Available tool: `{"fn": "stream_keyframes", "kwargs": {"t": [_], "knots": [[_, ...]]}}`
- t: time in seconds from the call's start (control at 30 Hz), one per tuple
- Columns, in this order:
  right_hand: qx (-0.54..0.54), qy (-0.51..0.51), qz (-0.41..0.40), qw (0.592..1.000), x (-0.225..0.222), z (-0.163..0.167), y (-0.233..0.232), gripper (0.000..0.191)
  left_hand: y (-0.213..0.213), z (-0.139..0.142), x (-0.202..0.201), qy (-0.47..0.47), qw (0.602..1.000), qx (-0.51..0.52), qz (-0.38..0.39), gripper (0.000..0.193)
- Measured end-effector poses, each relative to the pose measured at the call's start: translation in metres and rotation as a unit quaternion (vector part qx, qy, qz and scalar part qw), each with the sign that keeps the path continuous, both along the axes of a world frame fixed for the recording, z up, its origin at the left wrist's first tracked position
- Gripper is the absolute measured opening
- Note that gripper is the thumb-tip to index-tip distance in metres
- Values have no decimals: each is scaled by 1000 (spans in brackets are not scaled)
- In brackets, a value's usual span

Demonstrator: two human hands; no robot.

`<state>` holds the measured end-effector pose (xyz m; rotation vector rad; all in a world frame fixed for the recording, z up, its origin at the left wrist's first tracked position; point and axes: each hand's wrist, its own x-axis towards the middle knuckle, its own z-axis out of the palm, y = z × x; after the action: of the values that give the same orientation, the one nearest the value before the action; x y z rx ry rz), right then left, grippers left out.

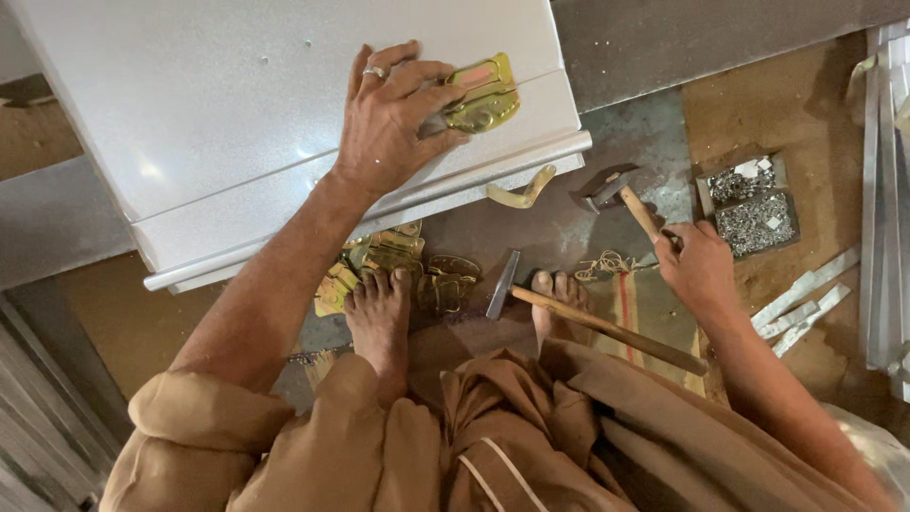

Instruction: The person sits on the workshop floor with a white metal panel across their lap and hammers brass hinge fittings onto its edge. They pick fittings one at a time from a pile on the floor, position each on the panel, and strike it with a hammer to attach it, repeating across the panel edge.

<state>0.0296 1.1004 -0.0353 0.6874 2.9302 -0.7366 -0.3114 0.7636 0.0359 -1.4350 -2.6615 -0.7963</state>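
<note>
Two hands, two jobs: your left hand (387, 118) pinned the brass latch (482, 93) flat on the white metal box (237, 114), fingers clamped over its near end, so the latch stuck out just past the fingertips, long axis running away to the rt. Your right hand (699, 265) was well apart, fingers closed round the hammer (621, 194) handle, head lying beyond the fingertips, pointing toward the box. Left hand was nearer the latch.
</note>
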Motion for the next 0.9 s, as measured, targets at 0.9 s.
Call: {"fn": "stream_keyframes", "kwargs": {"t": [0.9], "knots": [[-474, 4, -216, 854, -5, -9, 19, 34, -5, 39, 30, 70, 994, -82, -7, 107]]}}
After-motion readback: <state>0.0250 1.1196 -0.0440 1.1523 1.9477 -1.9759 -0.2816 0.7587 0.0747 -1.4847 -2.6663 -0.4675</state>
